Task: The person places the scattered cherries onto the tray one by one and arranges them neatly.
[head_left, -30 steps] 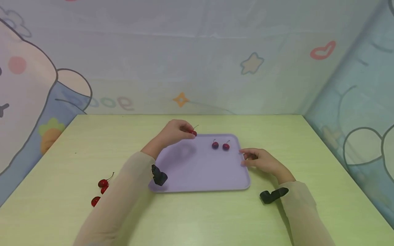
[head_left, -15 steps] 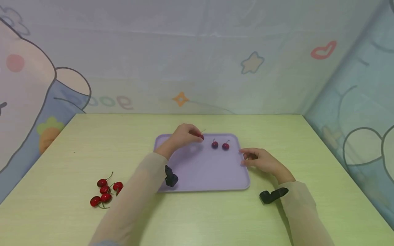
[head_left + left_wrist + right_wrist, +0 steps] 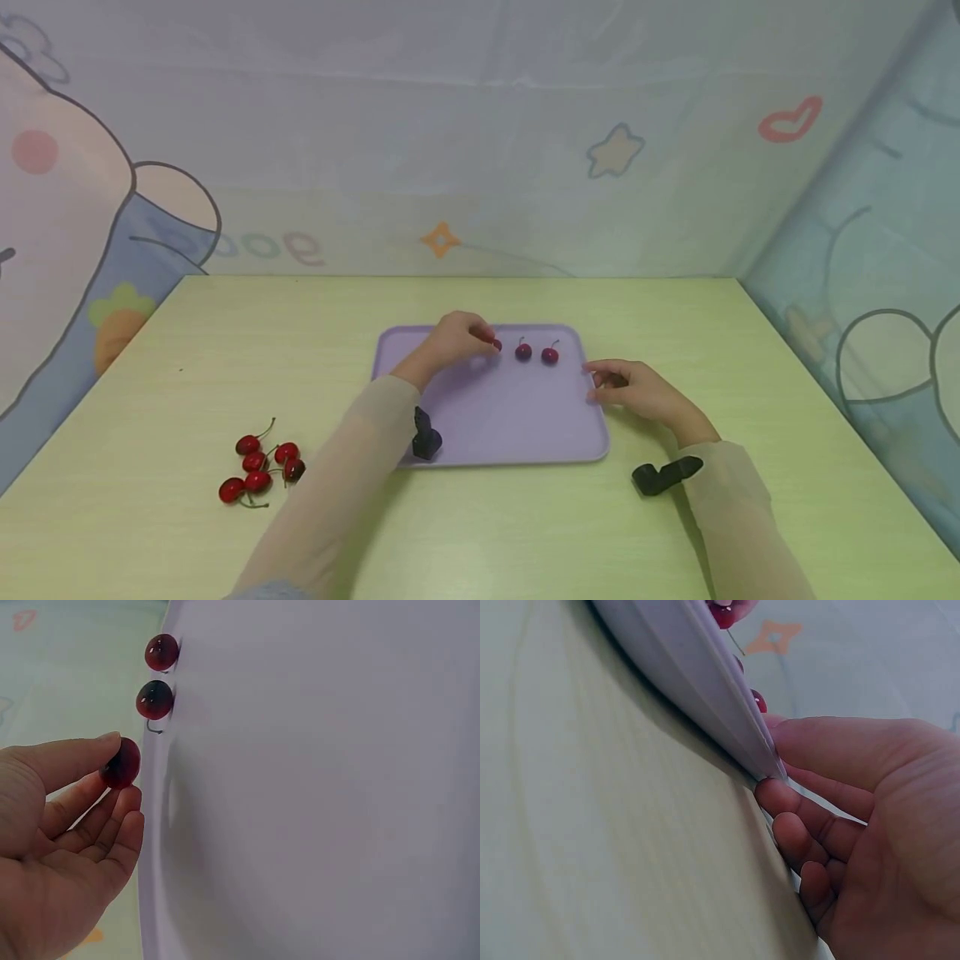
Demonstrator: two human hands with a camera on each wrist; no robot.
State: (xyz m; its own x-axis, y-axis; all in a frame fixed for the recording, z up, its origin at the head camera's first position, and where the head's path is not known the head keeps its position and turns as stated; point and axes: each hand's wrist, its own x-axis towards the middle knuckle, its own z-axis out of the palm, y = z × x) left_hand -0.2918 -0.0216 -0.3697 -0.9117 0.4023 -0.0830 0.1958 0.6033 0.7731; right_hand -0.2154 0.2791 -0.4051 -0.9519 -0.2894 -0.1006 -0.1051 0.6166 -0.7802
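Note:
Between thumb and fingertips, my left hand [image 3: 456, 337] pinches a dark red cherry [image 3: 122, 763] over the back part of a lilac tray [image 3: 510, 417]. Two more cherries with stems, one [image 3: 523, 352] nearer the hand and one [image 3: 551, 355] farther right, sit in a row along the tray's back rim. At the tray's right edge, my right hand [image 3: 637, 390] holds the rim, its thumb [image 3: 832, 746] against the lip and its other fingers curled below it. The stem of the held cherry is mostly hidden by the left hand in the head view.
Several red cherries [image 3: 257, 481] with green stems lie in a loose group on the pale table [image 3: 525, 533], left of the tray. Black wrist cameras are strapped over both sleeves. A printed cloth [image 3: 510, 167] stands behind the table.
My left hand has carried its cherry rightward and lower, up beside the two on the tray. More of the loose group at left shows past the sleeve. My right hand stays put.

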